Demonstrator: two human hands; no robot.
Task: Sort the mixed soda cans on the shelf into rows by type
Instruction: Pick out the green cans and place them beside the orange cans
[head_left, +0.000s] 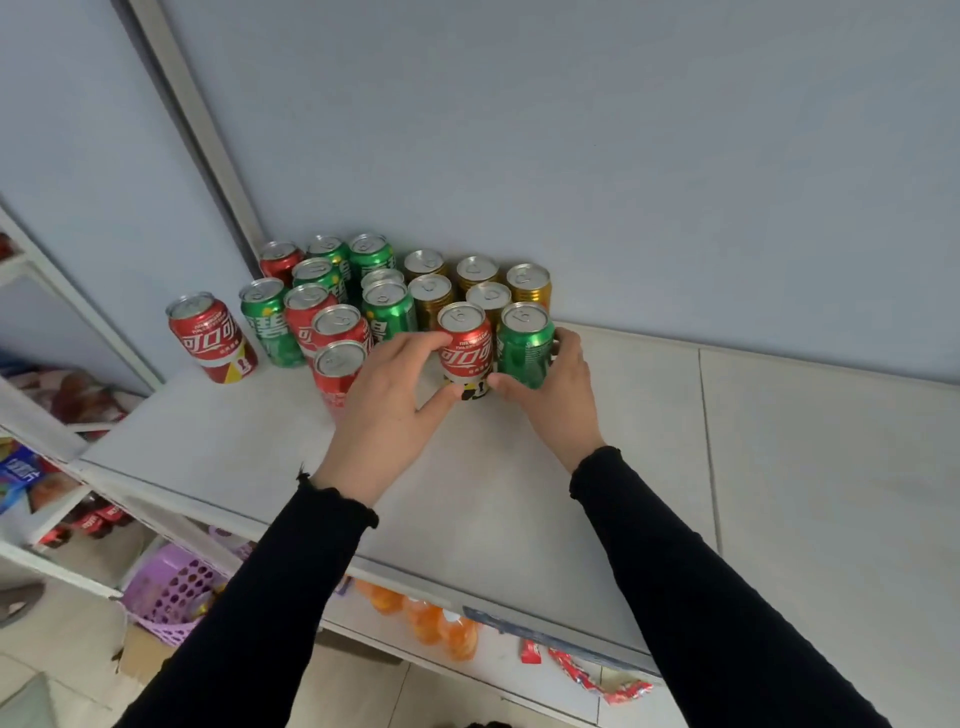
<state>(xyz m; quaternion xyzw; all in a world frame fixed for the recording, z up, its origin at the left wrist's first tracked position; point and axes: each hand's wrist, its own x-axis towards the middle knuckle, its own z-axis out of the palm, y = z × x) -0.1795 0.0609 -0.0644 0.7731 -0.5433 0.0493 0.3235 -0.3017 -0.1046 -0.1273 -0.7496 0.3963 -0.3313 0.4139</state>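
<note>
Red, green and gold soda cans stand upright in a mixed cluster at the back of a grey shelf (519, 483). My left hand (389, 395) wraps a red cola can (466, 349) at the cluster's front, thumb under its base. Beside it on the right, my right hand (556, 400) grips a green can (524, 343). The two cans touch. Several gold cans (530, 283) stand right behind them against the wall. Green cans (388, 306) fill the middle. More red cans (340, 325) stand front left, and one red can (210, 335) stands apart at the far left.
The grey back wall (571, 156) rises directly behind the cans. A slanted metal upright (208, 140) stands at the left. Below the shelf edge are orange bottles (441, 623), a purple basket (171, 587) and snack packets (587, 670). The shelf surface extends right and forward.
</note>
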